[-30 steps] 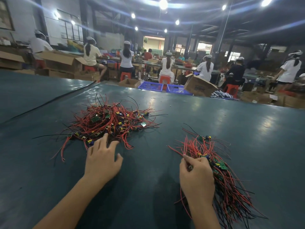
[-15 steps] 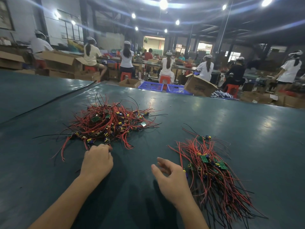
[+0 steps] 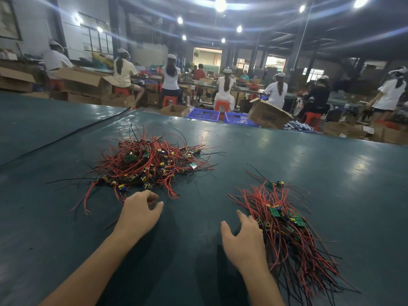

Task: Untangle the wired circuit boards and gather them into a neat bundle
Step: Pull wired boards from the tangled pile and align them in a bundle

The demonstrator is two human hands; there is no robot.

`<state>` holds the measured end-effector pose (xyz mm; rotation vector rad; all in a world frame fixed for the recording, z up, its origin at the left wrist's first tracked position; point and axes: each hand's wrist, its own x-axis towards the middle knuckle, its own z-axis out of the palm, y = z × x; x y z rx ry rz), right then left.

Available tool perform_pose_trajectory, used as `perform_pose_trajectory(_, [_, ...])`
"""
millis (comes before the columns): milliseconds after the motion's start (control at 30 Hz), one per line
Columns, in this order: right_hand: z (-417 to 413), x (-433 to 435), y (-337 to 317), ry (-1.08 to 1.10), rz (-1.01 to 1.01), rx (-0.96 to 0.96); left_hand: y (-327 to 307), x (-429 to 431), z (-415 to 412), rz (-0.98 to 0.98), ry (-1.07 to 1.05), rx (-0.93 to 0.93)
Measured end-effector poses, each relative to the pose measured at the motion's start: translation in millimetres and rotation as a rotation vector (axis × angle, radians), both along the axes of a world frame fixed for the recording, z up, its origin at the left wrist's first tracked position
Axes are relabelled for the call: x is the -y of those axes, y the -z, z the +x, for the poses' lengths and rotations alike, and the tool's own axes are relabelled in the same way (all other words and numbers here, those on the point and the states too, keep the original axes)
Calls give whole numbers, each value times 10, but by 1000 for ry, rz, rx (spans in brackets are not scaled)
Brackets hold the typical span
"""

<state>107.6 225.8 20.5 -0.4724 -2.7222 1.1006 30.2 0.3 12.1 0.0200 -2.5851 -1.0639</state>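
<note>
Dark green counter (image 3: 309, 164) carries a tangled heap (image 3: 150, 164) of wired boards on the left and a straighter bundle (image 3: 287, 228) on the right, well apart. At the heap's near edge, left hand (image 3: 141, 212), fingers curled; whether a wire is held cannot be told. Against the bundle's left side, right hand (image 3: 245, 237), fingers loosely spread, holding nothing

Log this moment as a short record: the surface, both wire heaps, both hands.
table: dark green, glossy
tangled pile: red and black wires heaped crosswise, far left
sorted bundle: wires roughly parallel, green circuit boards toward its far end, near right
left hand: fingers curled at the near edge of the tangled pile; unclear whether it pinches a wire
right hand: fingers spread, touching the left side of the sorted bundle
</note>
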Motion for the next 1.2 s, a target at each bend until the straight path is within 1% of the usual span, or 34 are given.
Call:
perform_pose_trajectory(133, [13,24,-9,-5,-13,-14,-36,-106,64,84,43,-30])
perform_pose_trajectory(200, [2,51,-3,-23,-74,-97,-64,-201,143,117,104,-91])
perform_pose_trajectory(300, [-17,157,-10,-69,-307,-241,-109,-393,299,144,233,-191])
perform_pose_trajectory(333, [-24,202,-18,-87,-407,-246,-123,-458,357,151,276,-209])
perform_pose_trajectory(433, [-22,314,-53,-155,-739,-181,-137,-635,520,165,441,-254])
perform_pose_trajectory(467, [-11,328,-74,-167,-789,-170,-134,-685,570,169,501,-257])
perform_pose_trajectory(567, [6,288,-108,-117,-790,-174,-99,-760,641,204,640,-231])
perform_pose_trajectory(633, [9,258,-122,-72,-800,-185,-97,-761,667,248,695,-203])
perform_pose_trajectory(667, [10,252,-132,-49,-827,-191,-108,-756,680,294,691,-197])
perform_pose_trajectory(733, [8,238,-141,8,-869,-221,-143,-742,676,442,610,-185])
perform_pose_trajectory(767, [9,223,-146,33,-873,-243,-172,-738,656,544,540,-157])
perform_pose_trajectory(800, [10,206,-145,53,-887,-268,-199,-729,612,667,458,-90])
perform_pose_trajectory(867, [14,185,-157,72,-957,-306,-236,-699,505,884,320,144])
perform_pose_trajectory(933, [20,193,-173,60,-1016,-340,-232,-680,455,918,307,356])
perform_pose_trajectory(967, [31,204,-192,42,-1039,-345,-216,-685,453,917,334,421])
perform_pose_trajectory(1033, [54,212,-231,-2,-1115,-324,-191,-695,466,956,405,475])
perform_pose_trajectory(1100, [64,200,-255,-42,-1202,-272,-195,-705,482,1036,458,475])
perform_pose_trajectory(1200, [73,209,-284,-42,-1306,-205,-211,-715,497,1173,478,377])
